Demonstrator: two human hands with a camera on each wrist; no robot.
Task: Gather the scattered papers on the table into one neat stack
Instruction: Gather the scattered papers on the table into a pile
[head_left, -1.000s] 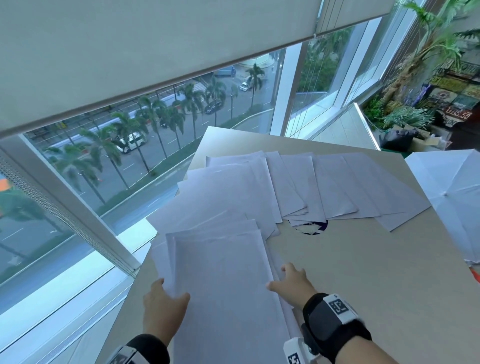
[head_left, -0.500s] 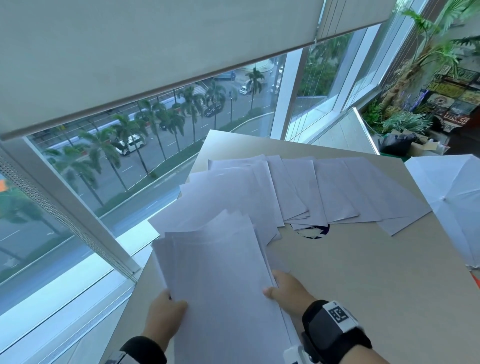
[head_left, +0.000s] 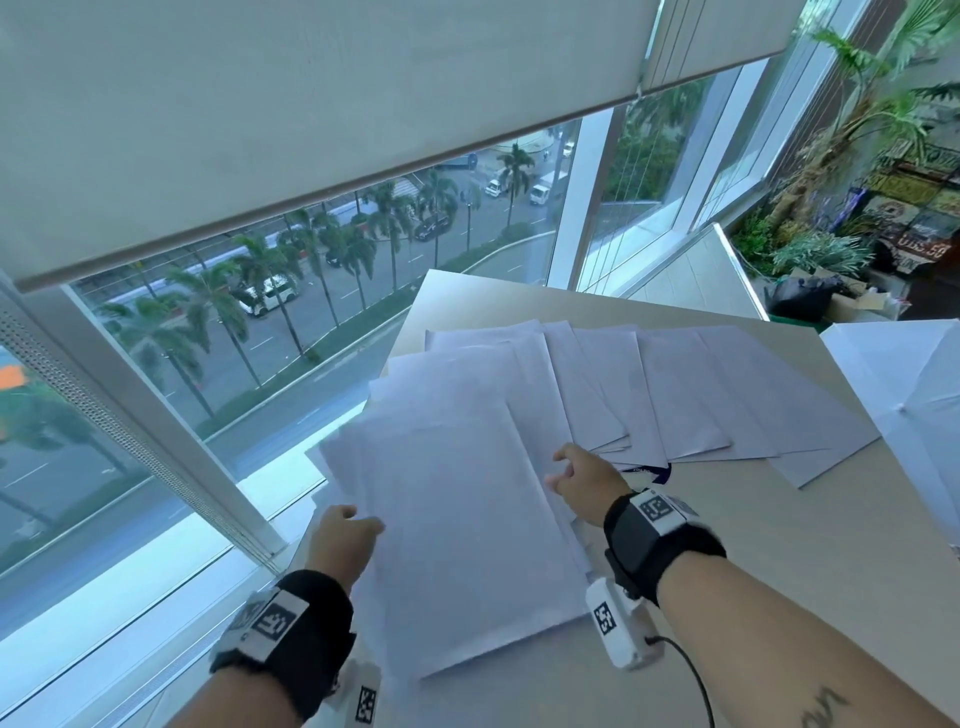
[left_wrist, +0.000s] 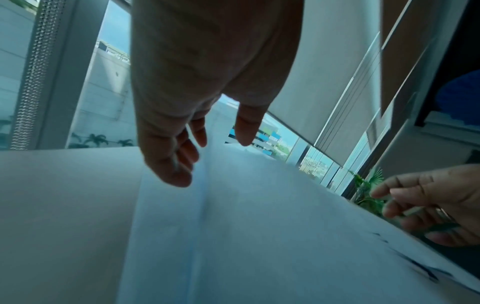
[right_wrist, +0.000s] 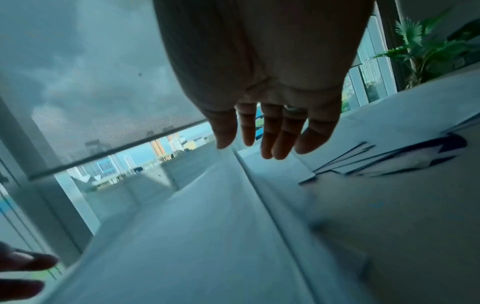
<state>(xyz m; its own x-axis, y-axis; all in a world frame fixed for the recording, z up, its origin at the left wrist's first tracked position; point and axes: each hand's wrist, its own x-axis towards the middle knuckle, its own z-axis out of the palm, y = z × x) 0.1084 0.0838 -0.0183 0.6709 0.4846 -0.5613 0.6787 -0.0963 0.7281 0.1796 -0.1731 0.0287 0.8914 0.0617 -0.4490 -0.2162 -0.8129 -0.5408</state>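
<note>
A thick stack of white papers (head_left: 467, 519) lies lengthwise on the beige table (head_left: 779, 571), its far end resting over other sheets. My left hand (head_left: 343, 540) is at the stack's left edge. In the left wrist view the left hand (left_wrist: 200, 135) has its thumb over the top sheet and its fingers beside the edge. My right hand (head_left: 576, 480) touches the right edge farther up; the right hand (right_wrist: 245, 142) shows straight fingers. Several scattered papers (head_left: 675, 395) fan out across the far side of the table.
A window (head_left: 156, 364) runs close along the table's left edge. A large white folded sheet or reflector (head_left: 909, 395) lies at the right. Plants and boxes (head_left: 810, 260) stand beyond the far right corner. A dark blue mark (head_left: 649, 470) shows under the fanned papers.
The stack was raised off the table half a second ago and now lies lower and farther forward. Both hands have slid forward along its side edges.
</note>
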